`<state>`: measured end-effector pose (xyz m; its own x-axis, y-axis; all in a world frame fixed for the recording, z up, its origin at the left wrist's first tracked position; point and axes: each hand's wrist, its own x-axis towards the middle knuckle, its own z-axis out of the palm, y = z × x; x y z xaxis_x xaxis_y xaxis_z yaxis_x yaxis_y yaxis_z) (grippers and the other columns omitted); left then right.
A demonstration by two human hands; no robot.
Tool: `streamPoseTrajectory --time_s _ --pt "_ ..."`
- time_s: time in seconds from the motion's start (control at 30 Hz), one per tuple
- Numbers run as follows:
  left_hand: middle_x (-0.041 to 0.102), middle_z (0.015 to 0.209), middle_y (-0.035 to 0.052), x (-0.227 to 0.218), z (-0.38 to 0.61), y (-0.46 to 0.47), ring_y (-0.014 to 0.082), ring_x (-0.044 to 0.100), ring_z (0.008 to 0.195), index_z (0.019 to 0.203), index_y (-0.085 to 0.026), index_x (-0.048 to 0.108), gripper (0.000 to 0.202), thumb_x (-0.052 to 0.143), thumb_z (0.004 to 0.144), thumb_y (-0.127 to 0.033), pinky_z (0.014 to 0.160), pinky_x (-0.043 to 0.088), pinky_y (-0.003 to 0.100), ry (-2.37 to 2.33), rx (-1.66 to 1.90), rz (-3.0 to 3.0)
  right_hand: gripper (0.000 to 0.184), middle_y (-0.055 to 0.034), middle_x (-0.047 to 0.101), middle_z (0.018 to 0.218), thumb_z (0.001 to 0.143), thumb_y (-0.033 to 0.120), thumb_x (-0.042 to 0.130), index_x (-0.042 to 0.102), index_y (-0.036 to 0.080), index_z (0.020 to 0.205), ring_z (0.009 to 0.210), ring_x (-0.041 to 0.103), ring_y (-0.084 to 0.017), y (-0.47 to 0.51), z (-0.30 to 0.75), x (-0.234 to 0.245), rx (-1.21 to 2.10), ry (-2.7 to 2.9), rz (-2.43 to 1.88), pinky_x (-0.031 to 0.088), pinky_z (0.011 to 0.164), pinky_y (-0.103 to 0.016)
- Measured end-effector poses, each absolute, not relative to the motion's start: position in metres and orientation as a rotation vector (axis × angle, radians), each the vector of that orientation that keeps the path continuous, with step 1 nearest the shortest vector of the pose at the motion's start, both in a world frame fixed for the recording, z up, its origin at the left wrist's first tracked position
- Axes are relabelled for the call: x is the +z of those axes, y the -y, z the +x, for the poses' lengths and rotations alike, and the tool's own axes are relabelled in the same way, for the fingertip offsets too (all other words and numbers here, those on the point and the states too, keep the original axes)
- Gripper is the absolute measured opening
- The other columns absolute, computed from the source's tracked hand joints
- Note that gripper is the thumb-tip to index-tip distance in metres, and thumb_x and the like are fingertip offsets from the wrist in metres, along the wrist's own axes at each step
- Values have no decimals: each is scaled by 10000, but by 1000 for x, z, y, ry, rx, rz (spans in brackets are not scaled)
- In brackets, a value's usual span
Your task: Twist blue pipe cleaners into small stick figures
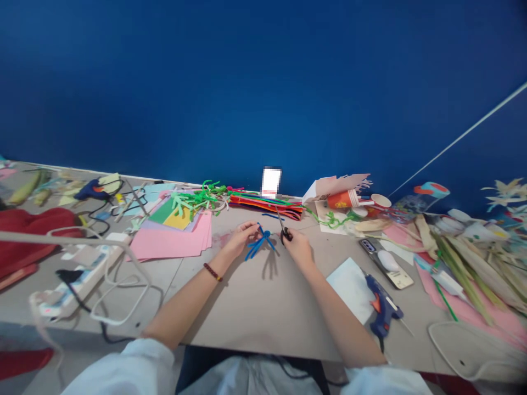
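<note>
Pinching blue pipe cleaner in my left hand, scissors in my right hand, over a beige table facing a blue wall.

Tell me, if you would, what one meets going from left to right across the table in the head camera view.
Red cloth → white power strip → pink paper sheets → left hand → blue pipe cleaner → right hand → blue glue gun → dried leaves
</note>
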<state>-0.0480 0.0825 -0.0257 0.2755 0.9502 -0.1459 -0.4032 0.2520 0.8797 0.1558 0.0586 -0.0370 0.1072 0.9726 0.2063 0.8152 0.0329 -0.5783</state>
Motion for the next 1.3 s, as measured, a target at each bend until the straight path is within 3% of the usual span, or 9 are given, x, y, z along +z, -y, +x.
streamPoseTrajectory --time_s 0.23,0.3,0.4,0.47,0.63,0.83,1.07,1.3 --pt "623 573 -2 -16 -48 -79 115 602 543 750 -148 589 225 726 614 -263 568 472 216 -742 1139 708 275 -59 590 678 811 449 516 612 199 749 794 551 -207 -57 158 -27 276 1807 -1824 375 622 -254" --pt "622 578 -5 -15 -48 -80 116 602 547 757 -148 587 211 710 624 -257 579 479 224 -727 1158 693 267 -85 622 800 776 424 551 618 182 864 885 547 -231 -55 155 -25 246 1810 -1800 408 700 -287" --pt "613 571 -15 -14 -49 -80 118 599 543 757 -154 581 193 699 629 -238 585 486 234 -726 1168 659 402 -123 616 1029 733 384 583 572 151 1060 1017 518 -262 -55 153 -26 221 1813 -1725 413 841 -357" --pt "612 566 -17 -14 -49 -81 120 599 541 751 -156 582 179 695 633 -229 588 487 239 -732 1171 651 394 -120 610 1064 737 352 571 562 152 1077 1043 515 -258 -56 153 -29 265 1828 -1676 409 878 -372" --pt "642 598 -5 -18 -47 -82 138 624 562 758 -160 581 198 706 622 -231 583 485 248 -765 1204 652 378 -80 604 1046 717 267 570 523 178 1081 947 561 -206 -59 156 -37 424 1734 -1645 445 817 -332" --pt "657 602 -9 -21 -46 -86 131 641 549 767 -155 579 231 726 593 -192 565 492 226 -784 1235 616 125 -55 592 962 725 252 567 565 190 834 884 578 -182 -60 157 -38 466 1744 -1693 440 784 -298" --pt "663 584 -2 -23 -46 -87 144 652 535 773 -144 587 287 769 558 -201 528 499 216 -793 1242 593 361 -47 589 1079 704 294 625 555 225 1051 973 572 -190 -57 154 -29 493 1810 -1751 437 814 -304" --pt "663 604 -6 -23 -44 -86 143 645 527 765 -148 580 291 771 553 -201 572 513 248 -773 1233 613 409 -41 529 1144 703 354 646 575 253 1093 941 578 -190 -52 152 -20 498 1875 -1842 434 790 -299"
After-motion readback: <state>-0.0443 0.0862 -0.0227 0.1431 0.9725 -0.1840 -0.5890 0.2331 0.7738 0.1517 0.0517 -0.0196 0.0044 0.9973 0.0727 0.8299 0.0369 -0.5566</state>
